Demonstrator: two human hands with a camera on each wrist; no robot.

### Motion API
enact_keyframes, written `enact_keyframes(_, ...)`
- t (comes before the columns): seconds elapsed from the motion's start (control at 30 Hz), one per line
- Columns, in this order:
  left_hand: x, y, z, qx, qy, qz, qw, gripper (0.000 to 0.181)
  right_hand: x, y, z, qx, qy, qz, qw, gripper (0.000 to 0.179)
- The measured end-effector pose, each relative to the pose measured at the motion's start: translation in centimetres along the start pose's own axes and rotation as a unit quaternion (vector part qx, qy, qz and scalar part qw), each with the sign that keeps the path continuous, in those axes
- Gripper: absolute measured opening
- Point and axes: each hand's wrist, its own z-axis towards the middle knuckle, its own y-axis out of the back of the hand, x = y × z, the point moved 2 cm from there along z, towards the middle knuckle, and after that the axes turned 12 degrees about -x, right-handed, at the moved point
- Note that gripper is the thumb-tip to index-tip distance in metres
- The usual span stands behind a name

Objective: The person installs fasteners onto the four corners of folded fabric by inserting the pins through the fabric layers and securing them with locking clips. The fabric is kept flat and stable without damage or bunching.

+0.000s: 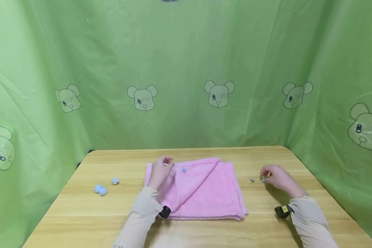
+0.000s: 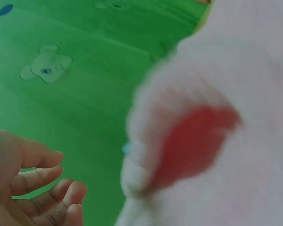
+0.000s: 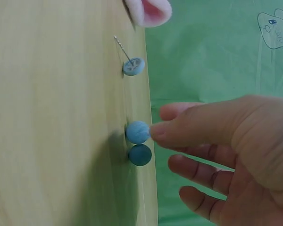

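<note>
A pink plush cloth (image 1: 214, 193) lies folded on the table, one flap turned diagonally across it. My left hand (image 1: 159, 172) is over its left part, fingers loosely bent with nothing between them; the left wrist view shows the fingers apart from the cloth. A small blue round head (image 1: 184, 169) sits on the flap. To the right of the cloth, my right hand (image 1: 279, 178) reaches to two blue ribbed round heads (image 3: 137, 132), its thumb tip right at the upper one. Near them, a blue-headed twist pin (image 3: 134, 67) lies with its spiral shaft pointing up.
Several more light-blue round-headed pieces (image 1: 103, 191) lie on the left of the wooden table (image 1: 90, 220). Green curtains (image 1: 183, 127) printed with bear heads enclose the table's back and sides.
</note>
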Motion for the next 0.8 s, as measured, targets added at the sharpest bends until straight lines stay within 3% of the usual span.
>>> enact_keyframes(0.1,-1.2,0.4,-0.4,-0.003,-0.028,-0.001,0.9996,0.022,0.1,-0.2,0.0,0.005,0.006,-0.007,0.9999,0.012)
enact_keyframes(0.27,-3.8,0.4,-1.6,0.019,-0.082,-0.012,0.9964,0.018,-0.1,-0.6,0.0,0.007,0.008,-0.016,0.9998,0.013)
enact_keyframes(0.37,-5.0,-0.1,-2.5,0.042,-0.12,-0.01,0.9918,0.017,-0.4,-1.0,0.1,0.007,0.009,-0.021,0.9997,0.015)
enact_keyframes(0.5,-6.4,-1.6,-4.4,0.1,-0.148,0.002,0.984,0.017,-0.6,-1.2,0.1,-0.001,0.009,-0.031,0.9995,0.018)
enact_keyframes(0.63,-7.5,-3.7,-6.8,0.167,-0.2,0.052,0.964,0.017,-0.5,-1.2,0.0,-0.008,0.01,-0.045,0.9989,0.019)
enact_keyframes(0.8,-7.8,-6.1,-9.1,0.241,-0.262,0.142,0.9236,0.017,-0.4,-1.3,0.0,-0.012,0.008,-0.057,0.9983,0.017)
